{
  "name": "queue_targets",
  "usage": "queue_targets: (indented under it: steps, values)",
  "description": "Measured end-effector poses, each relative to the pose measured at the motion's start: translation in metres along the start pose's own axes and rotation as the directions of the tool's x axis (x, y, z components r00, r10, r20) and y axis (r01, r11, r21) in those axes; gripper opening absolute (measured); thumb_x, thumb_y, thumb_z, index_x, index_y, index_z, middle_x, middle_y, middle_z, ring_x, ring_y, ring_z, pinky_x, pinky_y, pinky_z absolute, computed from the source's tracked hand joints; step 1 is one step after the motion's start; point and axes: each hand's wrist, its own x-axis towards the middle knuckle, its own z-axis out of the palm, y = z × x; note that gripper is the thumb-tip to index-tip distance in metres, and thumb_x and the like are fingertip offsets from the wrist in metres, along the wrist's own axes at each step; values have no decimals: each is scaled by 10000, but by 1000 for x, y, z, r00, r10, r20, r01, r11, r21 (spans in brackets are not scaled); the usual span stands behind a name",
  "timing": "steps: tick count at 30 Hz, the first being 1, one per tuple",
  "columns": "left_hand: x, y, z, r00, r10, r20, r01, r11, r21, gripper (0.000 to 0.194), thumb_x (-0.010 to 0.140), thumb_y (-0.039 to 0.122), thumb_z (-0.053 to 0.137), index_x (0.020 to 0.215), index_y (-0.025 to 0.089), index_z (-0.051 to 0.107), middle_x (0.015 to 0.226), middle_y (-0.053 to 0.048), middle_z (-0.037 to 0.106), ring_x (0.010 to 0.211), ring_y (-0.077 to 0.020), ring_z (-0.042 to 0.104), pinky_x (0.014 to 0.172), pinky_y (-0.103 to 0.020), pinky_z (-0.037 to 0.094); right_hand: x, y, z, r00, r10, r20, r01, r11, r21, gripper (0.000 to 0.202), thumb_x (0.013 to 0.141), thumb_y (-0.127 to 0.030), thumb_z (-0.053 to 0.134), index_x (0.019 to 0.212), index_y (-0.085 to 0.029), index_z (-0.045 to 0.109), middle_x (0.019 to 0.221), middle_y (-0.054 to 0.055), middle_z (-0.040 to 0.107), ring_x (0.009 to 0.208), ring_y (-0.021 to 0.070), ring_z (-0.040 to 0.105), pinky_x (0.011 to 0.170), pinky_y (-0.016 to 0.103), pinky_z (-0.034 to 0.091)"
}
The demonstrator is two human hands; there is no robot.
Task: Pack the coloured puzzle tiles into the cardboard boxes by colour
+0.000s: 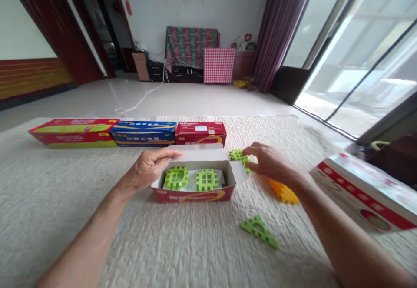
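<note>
An opened red cardboard box [195,196] sits on the bedspread-like mat in front of me, its white lid flaps turned up and out. Inside lie two light green interlocking window blocks, one at the left [176,178] and one at the right [206,180]. My left hand [148,168] is closed on the box's back left edge, index finger along the lid flap [202,153]. Just right of the box, my right hand [269,162] grips a green interlocking block [239,155] between thumb and fingers. A green triangular block [259,231] and an orange block [284,193] lie nearby, the orange one partly behind my right forearm.
Behind the box, a red-and-green box [78,134], a blue box [143,133] and another red box [201,132] stand in a row on the cream mat [176,244]. A large white-and-red carton [365,196] stands at the right. A white cable [140,101] crosses the floor.
</note>
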Motion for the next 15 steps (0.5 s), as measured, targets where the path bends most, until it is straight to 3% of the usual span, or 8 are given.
queue_targets:
  steps: [5,15]
  values:
    - [0,0,-1,999,-32,16,32,999,-15,250,753,338,627,930,246,778,986,-24,754,983,-241,671,976,-359,496,4,-15,11,999,27,36,-24,995,-96,293,797,-176,586,1080,-205,655,1093,119,633,925,224,603,826,355,423]
    - [-2,-6,-3,998,44,53,-49,994,97,261,836,314,557,990,243,756,1017,-13,744,992,-210,671,939,-295,502,-10,-7,14,999,-29,-28,26,993,-119,221,835,-141,508,980,-206,662,1059,105,613,945,227,596,845,360,392]
